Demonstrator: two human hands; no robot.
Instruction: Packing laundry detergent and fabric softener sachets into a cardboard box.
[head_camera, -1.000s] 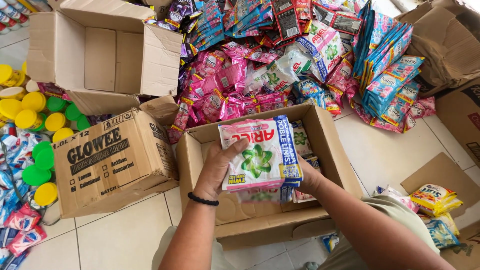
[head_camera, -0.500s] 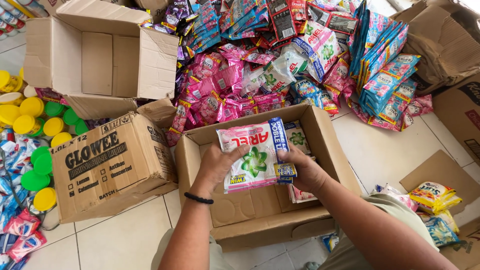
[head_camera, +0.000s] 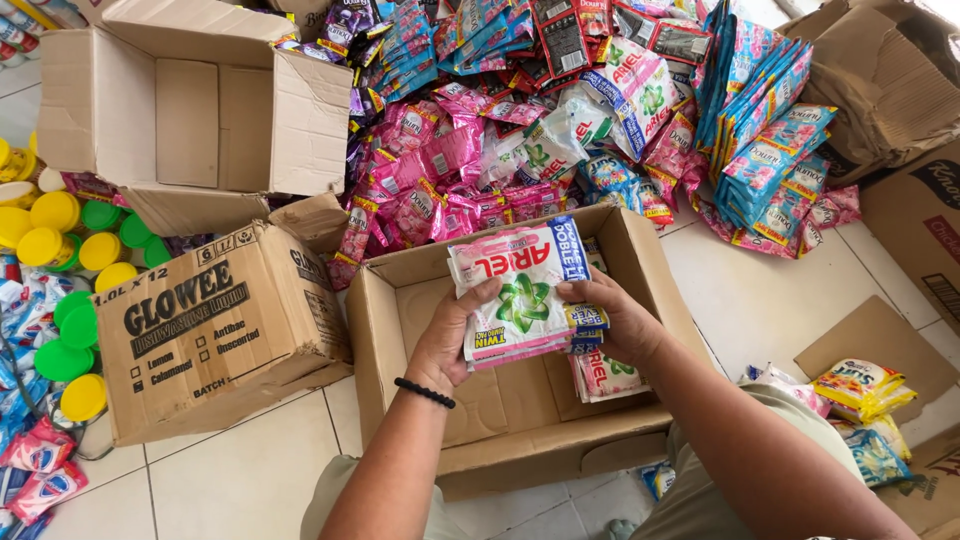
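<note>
Bright, even daylight fills the floor, strongest at the upper right corner. Shadows are soft and short. Everything looks sharp; edges bend slightly from the wide lens.

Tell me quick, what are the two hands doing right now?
Left hand: closed on the stack of pink and white sachets, fingers on its left edge.
Right hand: closed on the same stack, gripping its right edge above the open cardboard box.

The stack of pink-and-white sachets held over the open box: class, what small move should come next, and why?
Probably lower the stack into the open box, beside the sachets already there. Both the left hand and right hand grip it just above the box's bare floor.
</note>
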